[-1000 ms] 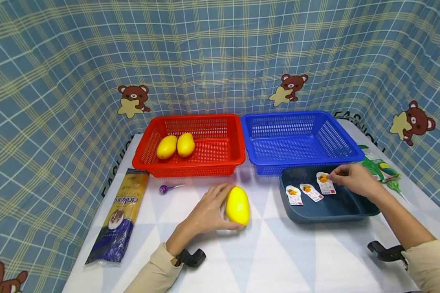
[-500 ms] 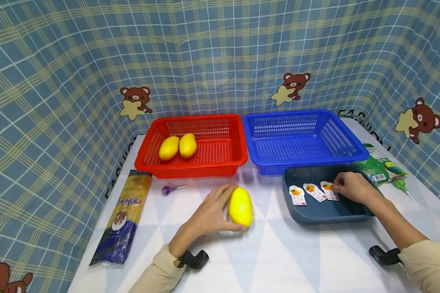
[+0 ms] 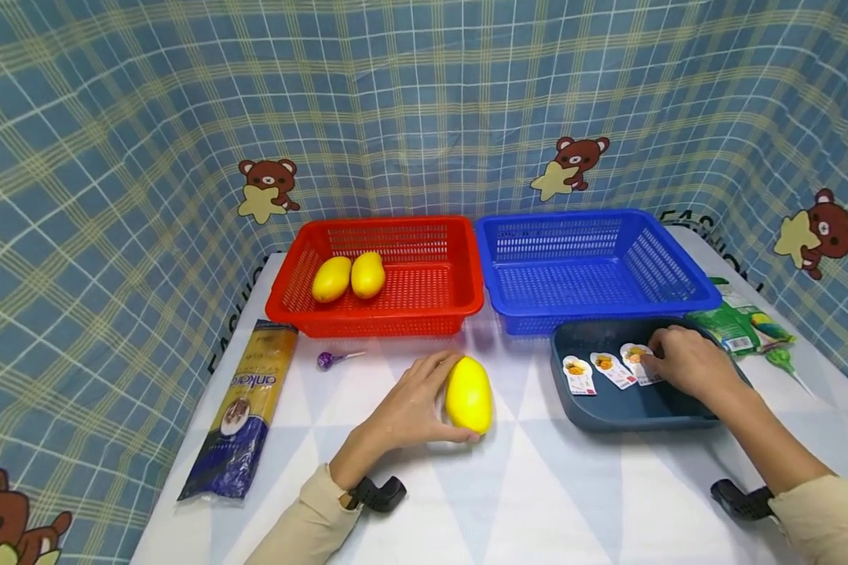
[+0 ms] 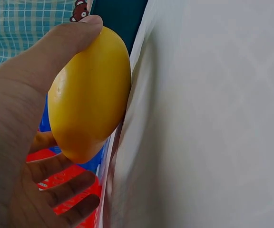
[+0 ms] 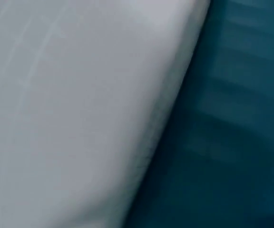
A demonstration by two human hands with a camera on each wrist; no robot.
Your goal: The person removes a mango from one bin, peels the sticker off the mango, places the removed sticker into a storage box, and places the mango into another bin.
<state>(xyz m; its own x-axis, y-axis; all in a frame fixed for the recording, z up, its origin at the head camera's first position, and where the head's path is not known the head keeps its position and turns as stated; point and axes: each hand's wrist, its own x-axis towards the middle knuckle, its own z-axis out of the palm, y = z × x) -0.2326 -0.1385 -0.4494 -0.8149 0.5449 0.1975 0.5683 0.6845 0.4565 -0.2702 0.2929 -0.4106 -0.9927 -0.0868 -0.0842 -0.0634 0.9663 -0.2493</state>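
My left hand (image 3: 410,408) grips a yellow mango (image 3: 469,395) at the middle of the table, thumb at its near end and fingers at the far side. The left wrist view shows the thumb across one end of the mango (image 4: 92,95), with some fingers spread below. My right hand (image 3: 696,369) reaches into a dark teal tray (image 3: 636,424) and pinches the right edge of a small white card (image 3: 634,355) with a mango picture. Two similar cards lie to its left, a middle card (image 3: 613,369) and a left card (image 3: 579,375). The right wrist view holds only tray and tablecloth.
Behind stand a red basket (image 3: 374,323) with two mangoes (image 3: 332,279) and a blue basket (image 3: 579,284). A pasta packet (image 3: 243,408) and a purple lollipop (image 3: 327,360) lie left. Green packaging (image 3: 738,326) and another lollipop (image 3: 779,359) lie beyond the tray's right side.
My right hand has lowered the third card to the tray floor beside the other two. My left hand keeps its grip on the mango, and the head view has shifted slightly.
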